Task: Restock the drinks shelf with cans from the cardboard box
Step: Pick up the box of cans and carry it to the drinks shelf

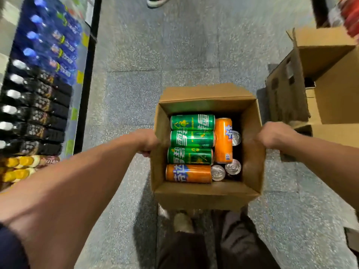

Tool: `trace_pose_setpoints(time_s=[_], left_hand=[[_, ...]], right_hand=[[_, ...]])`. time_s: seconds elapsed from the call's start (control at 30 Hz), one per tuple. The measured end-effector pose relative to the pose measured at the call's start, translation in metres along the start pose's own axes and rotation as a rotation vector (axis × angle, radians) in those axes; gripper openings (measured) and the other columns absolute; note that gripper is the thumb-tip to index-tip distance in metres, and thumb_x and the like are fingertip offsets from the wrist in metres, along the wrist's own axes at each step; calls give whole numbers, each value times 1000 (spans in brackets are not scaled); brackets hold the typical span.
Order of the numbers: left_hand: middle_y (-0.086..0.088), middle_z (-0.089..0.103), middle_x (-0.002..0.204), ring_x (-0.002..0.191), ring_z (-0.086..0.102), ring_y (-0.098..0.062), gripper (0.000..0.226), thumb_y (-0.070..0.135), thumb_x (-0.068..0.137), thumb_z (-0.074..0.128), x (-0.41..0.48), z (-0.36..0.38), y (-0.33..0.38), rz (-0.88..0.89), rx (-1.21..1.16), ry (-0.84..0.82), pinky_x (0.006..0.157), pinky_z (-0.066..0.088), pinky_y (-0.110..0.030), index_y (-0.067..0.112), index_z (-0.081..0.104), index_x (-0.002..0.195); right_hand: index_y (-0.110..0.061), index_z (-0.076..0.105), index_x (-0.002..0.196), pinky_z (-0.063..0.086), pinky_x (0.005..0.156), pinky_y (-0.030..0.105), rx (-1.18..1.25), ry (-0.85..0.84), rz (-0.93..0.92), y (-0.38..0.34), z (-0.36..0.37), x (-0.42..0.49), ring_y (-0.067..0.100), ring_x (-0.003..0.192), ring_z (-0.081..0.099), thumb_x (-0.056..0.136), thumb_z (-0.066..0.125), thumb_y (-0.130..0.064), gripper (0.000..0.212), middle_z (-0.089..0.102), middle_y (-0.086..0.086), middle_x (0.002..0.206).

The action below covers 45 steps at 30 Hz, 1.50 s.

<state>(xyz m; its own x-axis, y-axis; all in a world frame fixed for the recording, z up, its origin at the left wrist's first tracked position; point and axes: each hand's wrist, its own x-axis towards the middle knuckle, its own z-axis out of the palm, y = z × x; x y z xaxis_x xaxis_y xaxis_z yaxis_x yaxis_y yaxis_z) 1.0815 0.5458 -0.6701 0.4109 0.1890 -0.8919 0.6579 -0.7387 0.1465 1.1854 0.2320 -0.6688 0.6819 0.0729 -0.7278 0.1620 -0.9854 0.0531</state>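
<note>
Seen through my head camera: the open cardboard box [206, 193] is at centre, over a speckled grey floor [174, 45]. Green cans [192, 138] and orange cans [223, 140] lie sideways inside it. The left hand [146, 141] and right hand [272, 134] curl over its opposite walls, gripping them, fingertips hidden. The drinks shelf [38, 84] lines the left, its bottles blurred. A second carton [330, 84] is cut off at right.
</note>
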Motion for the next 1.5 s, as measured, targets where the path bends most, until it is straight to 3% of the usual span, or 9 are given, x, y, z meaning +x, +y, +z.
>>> trace_pose_setpoints(time_s=[0.27,0.37,0.57,0.73,0.97,1.1,1.27,1.4,1.5], left_hand=[[3,47,29,22,43,-7,29,17,86,57,46,-89,78,-43,-3,18,28,29,-13,5,56,60],[-4,55,40,23,45,-8,32,12,91,53,71,-120,99,-70,-21,60,29,32,-14,5,58,60],[-7,53,42,27,46,-11,36,12,93,47,124,-198,144,-45,-28,72,31,32,-13,4,56,59],[-10,55,48,24,46,-10,36,12,93,47,167,-265,178,2,27,45,33,35,-15,3,57,61],[-10,53,49,26,45,-10,36,11,95,46,205,-354,248,51,84,57,30,33,-15,3,55,61],[-1,51,32,25,46,-8,38,11,92,46,232,-402,297,35,194,44,34,37,-15,4,58,56],[-3,58,43,35,53,-12,35,11,91,45,270,-446,363,11,232,25,41,42,-18,2,68,67],[-2,55,41,32,49,-9,39,8,91,46,294,-479,415,-3,218,48,41,40,-19,6,59,54],[-5,58,44,33,51,-11,34,6,90,47,320,-506,453,-7,207,50,41,39,-19,-1,68,64]], right_hand=[[-5,63,110,47,80,35,124,52,-4,2,-105,91,36,105,61,91,49,-24,30,64,18,115],[-3,63,114,48,87,37,38,48,-70,1,-145,123,36,110,58,94,45,-20,32,62,18,119],[-9,67,112,41,72,31,-24,38,-64,-5,-223,202,35,105,60,95,47,-25,31,63,18,118],[-12,64,89,43,70,31,-26,4,-22,-7,-271,254,31,91,59,94,46,-32,27,64,15,109],[-7,59,92,40,71,31,92,42,62,0,-336,312,35,103,60,93,52,-30,24,63,20,115],[-9,62,93,42,75,32,97,43,68,13,-380,356,36,105,59,92,51,-29,22,62,22,119],[-4,66,108,43,79,31,123,8,96,36,-435,420,38,112,59,90,54,-29,33,63,21,122],[-5,65,101,43,76,32,150,26,86,54,-483,468,38,108,60,88,52,-24,27,63,22,119],[-8,61,94,43,75,32,139,20,95,68,-516,501,36,103,60,89,52,-23,19,63,19,116]])
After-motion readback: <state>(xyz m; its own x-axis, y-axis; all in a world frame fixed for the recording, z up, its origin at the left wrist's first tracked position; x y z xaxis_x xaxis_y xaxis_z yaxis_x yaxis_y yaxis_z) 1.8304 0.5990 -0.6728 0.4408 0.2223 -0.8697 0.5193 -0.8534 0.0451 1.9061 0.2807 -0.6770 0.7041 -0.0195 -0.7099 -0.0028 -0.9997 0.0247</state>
